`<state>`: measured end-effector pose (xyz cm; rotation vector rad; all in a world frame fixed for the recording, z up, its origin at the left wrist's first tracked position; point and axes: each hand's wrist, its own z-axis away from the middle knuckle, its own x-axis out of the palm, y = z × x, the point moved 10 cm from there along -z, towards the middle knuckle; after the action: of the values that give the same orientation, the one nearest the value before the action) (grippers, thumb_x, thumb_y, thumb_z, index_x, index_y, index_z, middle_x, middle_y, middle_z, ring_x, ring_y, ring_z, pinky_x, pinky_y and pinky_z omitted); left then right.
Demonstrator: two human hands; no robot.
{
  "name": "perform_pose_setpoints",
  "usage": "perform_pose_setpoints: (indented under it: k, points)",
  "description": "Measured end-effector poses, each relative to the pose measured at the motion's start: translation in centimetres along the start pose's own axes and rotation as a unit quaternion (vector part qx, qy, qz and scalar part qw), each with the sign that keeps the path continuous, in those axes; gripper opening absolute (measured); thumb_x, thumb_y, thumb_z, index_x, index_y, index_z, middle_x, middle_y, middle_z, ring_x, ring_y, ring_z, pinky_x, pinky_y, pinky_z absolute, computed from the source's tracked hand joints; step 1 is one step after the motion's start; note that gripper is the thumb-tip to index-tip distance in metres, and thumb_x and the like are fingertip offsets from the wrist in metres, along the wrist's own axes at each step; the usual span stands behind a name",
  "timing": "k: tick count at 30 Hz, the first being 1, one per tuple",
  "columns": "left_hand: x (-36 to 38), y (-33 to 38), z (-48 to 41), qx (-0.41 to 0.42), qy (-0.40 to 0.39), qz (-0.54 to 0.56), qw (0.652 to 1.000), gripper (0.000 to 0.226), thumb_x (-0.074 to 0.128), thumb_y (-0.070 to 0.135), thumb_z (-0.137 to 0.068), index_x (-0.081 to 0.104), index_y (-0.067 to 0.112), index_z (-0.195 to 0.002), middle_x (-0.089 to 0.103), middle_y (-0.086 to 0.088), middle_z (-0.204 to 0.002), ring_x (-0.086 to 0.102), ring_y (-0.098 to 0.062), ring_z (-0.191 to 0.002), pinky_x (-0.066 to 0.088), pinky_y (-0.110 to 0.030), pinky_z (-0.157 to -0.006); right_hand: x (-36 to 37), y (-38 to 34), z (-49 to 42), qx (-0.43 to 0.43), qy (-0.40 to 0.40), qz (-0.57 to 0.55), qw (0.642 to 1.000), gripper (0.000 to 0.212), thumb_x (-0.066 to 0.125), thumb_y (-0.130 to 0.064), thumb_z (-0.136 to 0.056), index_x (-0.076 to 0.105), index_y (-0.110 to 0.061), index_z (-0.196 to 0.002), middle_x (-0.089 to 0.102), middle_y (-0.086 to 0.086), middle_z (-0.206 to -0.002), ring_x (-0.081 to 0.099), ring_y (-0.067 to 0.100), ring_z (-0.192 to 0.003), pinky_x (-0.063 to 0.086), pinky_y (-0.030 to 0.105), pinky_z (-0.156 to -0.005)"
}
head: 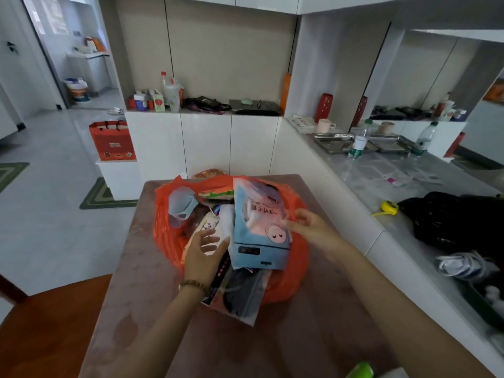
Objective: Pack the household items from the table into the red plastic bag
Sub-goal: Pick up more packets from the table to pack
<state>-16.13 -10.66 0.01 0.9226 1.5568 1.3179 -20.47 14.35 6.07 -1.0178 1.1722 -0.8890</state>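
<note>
Our right hand [302, 225] pinches the 3 o'clock edge of the flat blue-and-pink plastic packet [259, 222], lying atop the crumpled red plastic bag [163, 214], long axis 12 to 6. Our left hand [203, 255], relaxed and empty, hovers just beside its 8 o'clock corner.

1 table [272, 336], 1 red plastic bag [163, 225], 1 blue packet [259, 222], 1 clear measuring cup [181, 204], 2 hands: left hand [203, 255], right hand [308, 227]. Counter: 1 yellow tape measure [390, 208], 1 black bag [450, 222], 1 water bottle [360, 141], 1 pink mug [325, 125]. Elsewhere: 2 green mats [102, 195], 1 red gift bag [111, 141].
</note>
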Motion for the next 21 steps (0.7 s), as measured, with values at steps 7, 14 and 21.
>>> perform_pose_setpoints:
  k: [7, 14, 21]
  points:
    - [5.4, -0.1, 8.7, 0.015, -0.162, 0.001, 0.987, 0.013, 0.070, 0.027, -0.080, 0.064, 0.015, -0.084, 0.070, 0.005, -0.080, 0.065, -0.001, -0.072, 0.051, -0.012, -0.061, -1.6, 2.6, 5.7, 0.002, 0.079, -0.050, 0.996, 0.044, 0.071, -0.006, -0.082, 0.053, -0.003, -0.122, 0.061, 0.009, -0.116, 0.058, 0.017, -0.106, 0.050, 0.015, -0.085]
    - [15.2, -3.6, 16.0, -0.061, -0.362, -0.037, 0.929, 0.026, 0.066, 0.034, -0.083, 0.063, 0.014, -0.100, 0.065, 0.000, -0.089, 0.060, -0.008, -0.077, 0.046, -0.016, -0.066, -8.0, 10.4, 15.1, 0.067, 0.179, -0.052, 0.980, 0.041, 0.070, -0.002, -0.081, 0.055, 0.000, -0.119, 0.059, 0.008, -0.123, 0.056, 0.018, -0.113, 0.044, 0.025, -0.096]
    - [23.3, -10.6, 22.8, -0.115, -0.464, -0.167, 0.862, 0.064, 0.055, 0.040, -0.090, 0.030, 0.013, -0.142, 0.040, -0.002, -0.145, 0.037, -0.008, -0.129, 0.024, -0.008, -0.100, -15.2, 21.1, 26.0, 0.215, 0.307, 0.006, 0.927, 0.070, 0.081, -0.025, -0.073, 0.046, -0.007, -0.132, 0.048, 0.011, -0.136, 0.053, 0.018, -0.112, 0.048, 0.025, -0.088]
